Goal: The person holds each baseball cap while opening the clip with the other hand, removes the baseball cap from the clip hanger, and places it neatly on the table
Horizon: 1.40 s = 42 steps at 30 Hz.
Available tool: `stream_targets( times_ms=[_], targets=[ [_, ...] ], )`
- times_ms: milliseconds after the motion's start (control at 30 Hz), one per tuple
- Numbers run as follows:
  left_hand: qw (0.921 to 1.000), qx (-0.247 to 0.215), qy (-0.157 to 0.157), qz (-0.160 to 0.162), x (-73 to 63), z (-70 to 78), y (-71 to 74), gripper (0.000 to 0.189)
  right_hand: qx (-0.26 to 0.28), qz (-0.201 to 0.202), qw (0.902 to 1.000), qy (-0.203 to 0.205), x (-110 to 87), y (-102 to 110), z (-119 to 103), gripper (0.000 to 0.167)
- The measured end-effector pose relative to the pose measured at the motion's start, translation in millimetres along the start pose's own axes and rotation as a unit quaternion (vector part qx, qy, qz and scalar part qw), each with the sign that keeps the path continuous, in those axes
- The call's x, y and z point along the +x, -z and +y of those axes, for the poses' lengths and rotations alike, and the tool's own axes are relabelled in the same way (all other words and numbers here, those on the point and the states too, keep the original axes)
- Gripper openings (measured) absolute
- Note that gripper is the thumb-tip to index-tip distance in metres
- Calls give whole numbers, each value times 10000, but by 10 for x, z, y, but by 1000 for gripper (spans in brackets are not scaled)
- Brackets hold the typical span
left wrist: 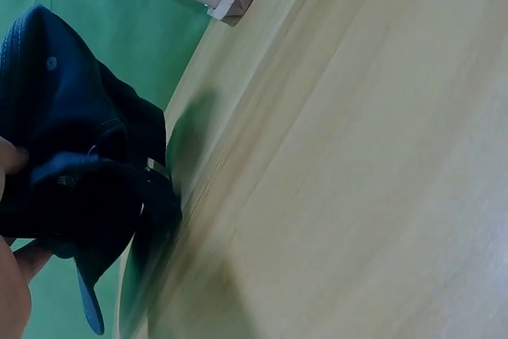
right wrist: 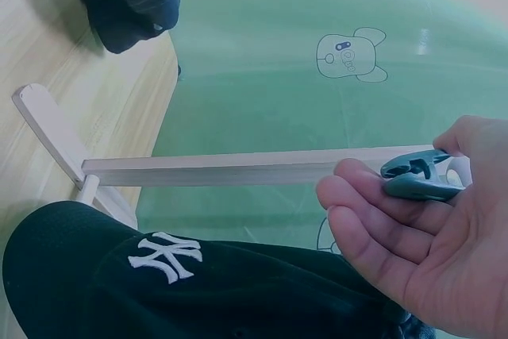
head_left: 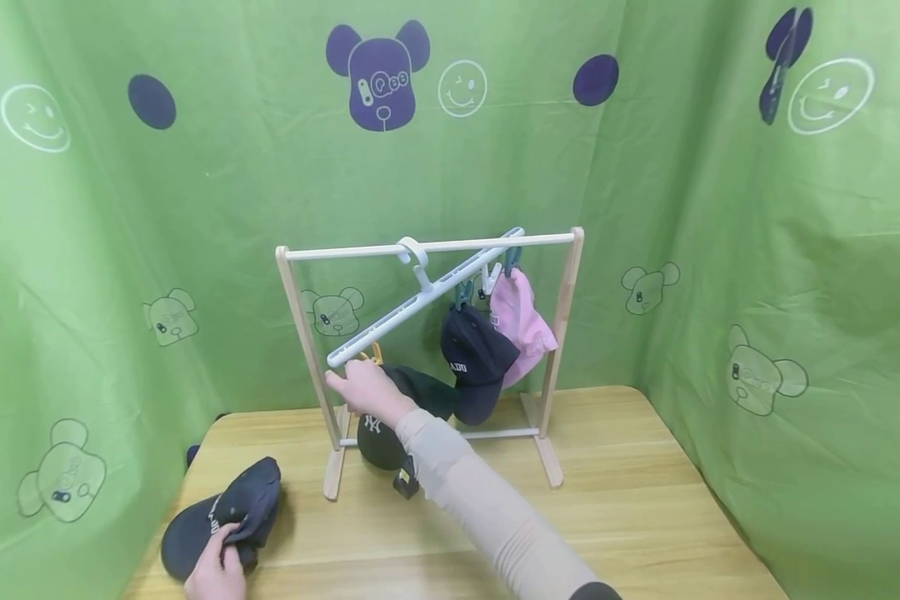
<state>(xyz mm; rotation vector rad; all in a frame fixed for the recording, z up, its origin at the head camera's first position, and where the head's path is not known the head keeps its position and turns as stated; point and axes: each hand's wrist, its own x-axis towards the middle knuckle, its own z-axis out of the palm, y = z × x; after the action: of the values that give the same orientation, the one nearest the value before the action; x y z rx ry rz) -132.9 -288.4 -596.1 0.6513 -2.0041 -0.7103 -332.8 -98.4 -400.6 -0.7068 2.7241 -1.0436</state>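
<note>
My left hand [head_left: 217, 571] grips a dark navy cap [head_left: 251, 496] by its edge, low over the table's left side; its brim points left. My right hand [head_left: 371, 390] is at the low left end of the tilted pale blue hanger [head_left: 390, 323]. In the right wrist view it pinches a teal clip [right wrist: 421, 188] between thumb and fingers, jaws parted. Below this hand hangs a dark NY cap [right wrist: 167, 258], near a yellow clip [head_left: 377, 353]. Farther right on the hanger, clips hold a navy cap [head_left: 474, 350] and a pink cap [head_left: 523, 325].
A wooden rack [head_left: 566, 317] with a white top bar [head_left: 480, 245] stands on the wooden table [head_left: 630, 508] and carries the hanger by its hook [head_left: 414, 248]. A white clip [head_left: 491, 277] hangs between the teal ones. Green curtains [head_left: 217, 167] enclose the table.
</note>
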Motion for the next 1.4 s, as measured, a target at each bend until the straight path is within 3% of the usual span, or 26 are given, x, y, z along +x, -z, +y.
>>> stream_targets(
  times_ms=[333, 567, 1067, 1400],
  targets=[
    [9966, 296, 66, -769, -25, -73, 22, 20, 24, -7, 10000, -15, 5, -10, 9, 40],
    [9875, 471, 163, -1495, -52, -113, 74, 20, -30, 9, 10000, -19, 28, -32, 32, 41],
    [9784, 588, 450, -1931, -50, -284, 35, 16, 15, -5, 10000, -48, 10, -17, 25, 43],
    [9589, 755, 610, -2666, -39, -376, 7, 16, 64, -53, 10000, -42, 2, -22, 31, 42]
  ],
)
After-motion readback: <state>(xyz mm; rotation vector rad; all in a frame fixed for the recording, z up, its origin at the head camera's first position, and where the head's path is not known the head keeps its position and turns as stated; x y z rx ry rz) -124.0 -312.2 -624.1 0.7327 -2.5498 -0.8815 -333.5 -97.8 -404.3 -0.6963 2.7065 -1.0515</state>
